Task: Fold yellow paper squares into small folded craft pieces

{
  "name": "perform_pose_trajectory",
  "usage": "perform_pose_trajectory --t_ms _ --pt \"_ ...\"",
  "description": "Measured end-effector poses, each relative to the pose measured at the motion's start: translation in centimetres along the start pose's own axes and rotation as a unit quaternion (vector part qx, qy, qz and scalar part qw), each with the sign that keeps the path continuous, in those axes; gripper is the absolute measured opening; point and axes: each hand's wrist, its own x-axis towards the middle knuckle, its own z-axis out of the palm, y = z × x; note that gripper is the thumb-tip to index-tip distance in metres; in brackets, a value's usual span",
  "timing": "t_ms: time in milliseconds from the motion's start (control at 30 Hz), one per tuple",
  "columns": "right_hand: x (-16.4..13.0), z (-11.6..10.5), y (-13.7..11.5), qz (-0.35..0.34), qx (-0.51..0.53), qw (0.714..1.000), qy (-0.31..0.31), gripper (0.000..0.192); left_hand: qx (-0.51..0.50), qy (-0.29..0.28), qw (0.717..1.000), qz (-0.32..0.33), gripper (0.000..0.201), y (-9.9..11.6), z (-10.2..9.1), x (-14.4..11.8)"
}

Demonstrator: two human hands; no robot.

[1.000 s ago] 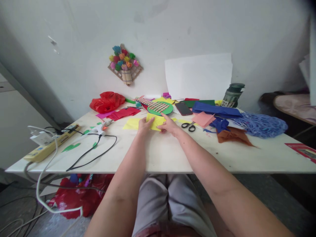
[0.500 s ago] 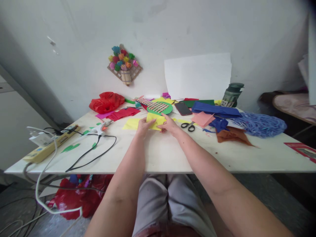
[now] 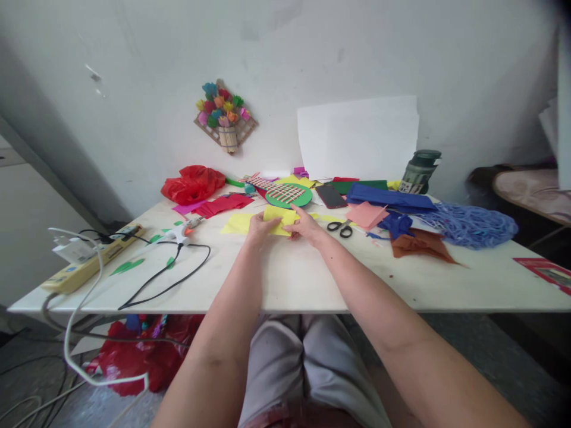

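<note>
White table (image 3: 312, 279), hands on yellow paper (image 3: 281, 219), scissors (image 3: 340, 227) beside

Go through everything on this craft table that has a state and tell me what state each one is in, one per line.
yellow paper: lying on the table, pressed by both hands
left hand: fingers on the paper's left edge
right hand: fingers on its right edge
scissors: lying flat, blades shut
phone: screen dark
glue gun: lying down, cord attached
jar: upright, lid on
red bag: crumpled
</note>
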Motion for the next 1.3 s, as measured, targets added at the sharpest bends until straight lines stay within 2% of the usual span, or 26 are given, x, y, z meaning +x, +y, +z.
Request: perform_pose_trajectory --t_ms 200,367,567,733,900,1100,1300 --pt "0.5 0.0 0.3 0.011 0.0 0.999 0.036 0.071 0.003 -0.008 1.0 -0.007 0.046 -0.1 0.0 0.0" --pt "0.7 -0.1 0.4 0.004 -0.008 0.999 0.045 0.07 -0.006 -0.007 1.0 -0.026 0.047 -0.2 0.3 0.1" --pt "0.6 0.0 0.3 0.007 -0.012 0.999 0.052 0.069 -0.011 -0.051 0.998 -0.038 0.047 0.1 0.1 -0.2" --pt "0.3 0.0 0.0 0.008 0.014 0.999 0.038 0.06 0.002 -0.041 0.998 -0.039 0.046 -0.5 -0.4 0.1" --pt "-0.2 -0.2 -0.5 0.01 0.011 1.0 -0.005 0.069 0.008 -0.033 0.999 -0.029 0.043 -0.9 -0.7 0.5" --pt "-0.1 -0.3 -0.3 -0.011 -0.007 1.0 0.016 0.073 0.008 -0.033 0.999 -0.03 0.043 -1.1 -0.7 0.6" --pt "0.0 -0.1 -0.3 -0.017 -0.03 0.999 0.005 0.069 0.009 -0.005 0.999 -0.037 0.044 -0.8 -0.6 0.5"
